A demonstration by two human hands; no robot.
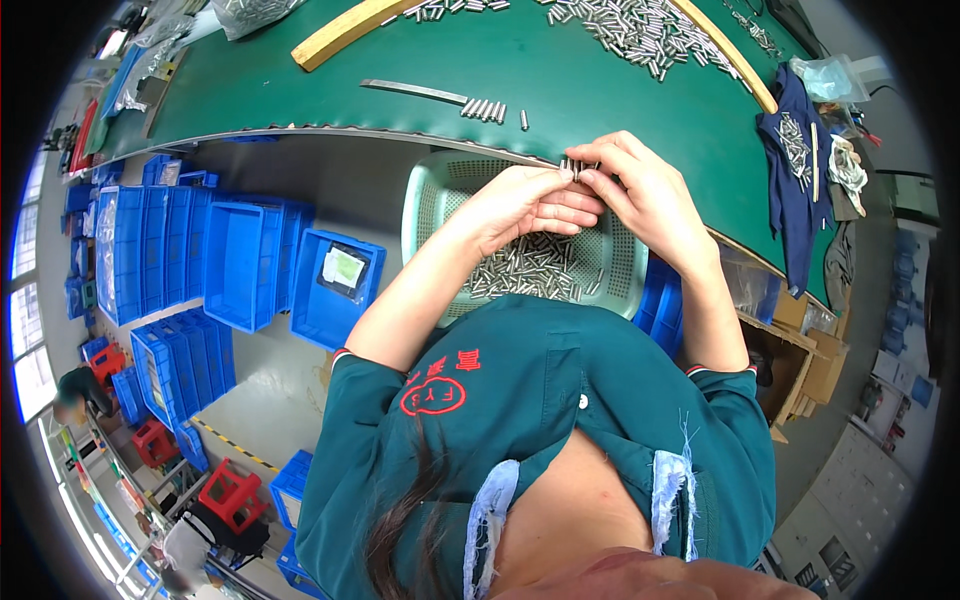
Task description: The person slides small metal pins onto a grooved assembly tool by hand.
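Note:
Both hands meet at the edge of the green bench, above a pale green basket. Between the fingertips is a short row of small metal pins. My left hand is closed, its thumb and fingers pinching the row from the left. My right hand grips the same pins from the right with thumb and bent fingers. Many loose metal pins lie in the basket below. On the bench, a flat metal strip lies beside a short row of pins, with one pin apart.
A large heap of pins lies at the back of the green bench, between wooden bars. Blue crates stand on the floor to the left. A dark blue cloth with pins on it lies at the right end.

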